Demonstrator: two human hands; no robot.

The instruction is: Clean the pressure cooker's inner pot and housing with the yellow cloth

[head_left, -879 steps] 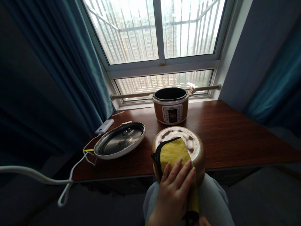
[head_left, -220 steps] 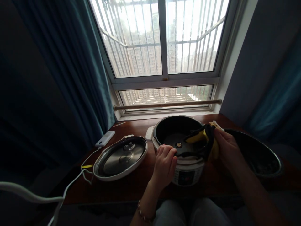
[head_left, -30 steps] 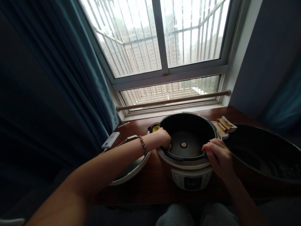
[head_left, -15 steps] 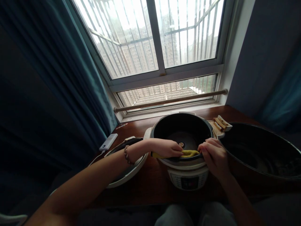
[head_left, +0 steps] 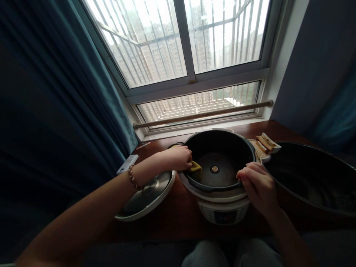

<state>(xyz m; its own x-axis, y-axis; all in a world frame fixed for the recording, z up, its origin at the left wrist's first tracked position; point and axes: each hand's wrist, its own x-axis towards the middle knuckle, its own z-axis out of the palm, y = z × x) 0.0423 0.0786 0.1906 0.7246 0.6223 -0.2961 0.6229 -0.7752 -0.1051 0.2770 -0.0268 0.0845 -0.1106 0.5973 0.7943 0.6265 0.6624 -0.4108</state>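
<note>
A white electric pressure cooker (head_left: 225, 212) stands without its lid on the brown table, its dark inside showing a round metal piece (head_left: 214, 169) at the centre of the bottom. My left hand (head_left: 178, 157) is closed on a yellow cloth (head_left: 195, 167) at the cooker's left rim; part of the cloth hangs inside the wall. On the right side of the rim, my right hand (head_left: 257, 183) grips the edge with bent fingers. Left of the cooker, partly under my left forearm, lies its round lid (head_left: 151, 194), with the metal inner face up.
A large dark basin (head_left: 308, 178) stands to the right of the cooker. By the cooker's hinge sits a white and brown bracket (head_left: 267, 144). A white power bank (head_left: 128, 164) lies at the left by the blue curtain (head_left: 83, 74). Behind the table (head_left: 180, 222) is a barred window.
My left hand has moved with the yellow cloth from the front rim to the left rim. My right hand stays on the right rim. The lid shows more now.
</note>
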